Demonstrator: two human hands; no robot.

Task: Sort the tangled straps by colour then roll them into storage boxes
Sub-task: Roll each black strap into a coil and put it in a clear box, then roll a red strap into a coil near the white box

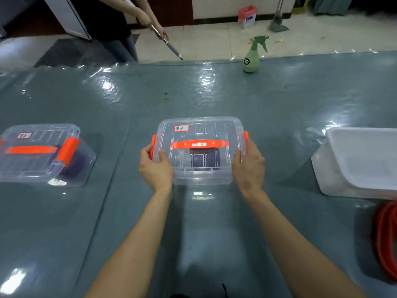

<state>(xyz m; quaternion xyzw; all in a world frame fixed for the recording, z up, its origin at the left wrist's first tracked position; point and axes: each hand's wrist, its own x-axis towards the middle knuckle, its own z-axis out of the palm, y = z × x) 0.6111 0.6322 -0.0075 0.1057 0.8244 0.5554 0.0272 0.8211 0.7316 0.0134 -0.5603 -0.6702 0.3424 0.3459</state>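
A clear storage box (pixel 200 168) with an orange handle, orange side clips and a white label stands at the table's middle. A dark rolled strap (pixel 205 159) shows through its lid. My left hand (pixel 155 167) grips the box's left end, thumb on the lid. My right hand (pixel 249 166) grips the right end, fingers by the orange clip. A second clear box (pixel 40 153) with orange clips and a label lies at the left, a dark roll inside it. A red strap (pixel 386 239) lies coiled at the right edge.
A white tub (pixel 363 162) stands at the right. A green spray bottle (pixel 252 54) stands near the table's far edge. Beyond the table a person (pixel 120 24) holds a long stick-like tool. The grey-green table (pixel 193 93) has a glossy plastic cover.
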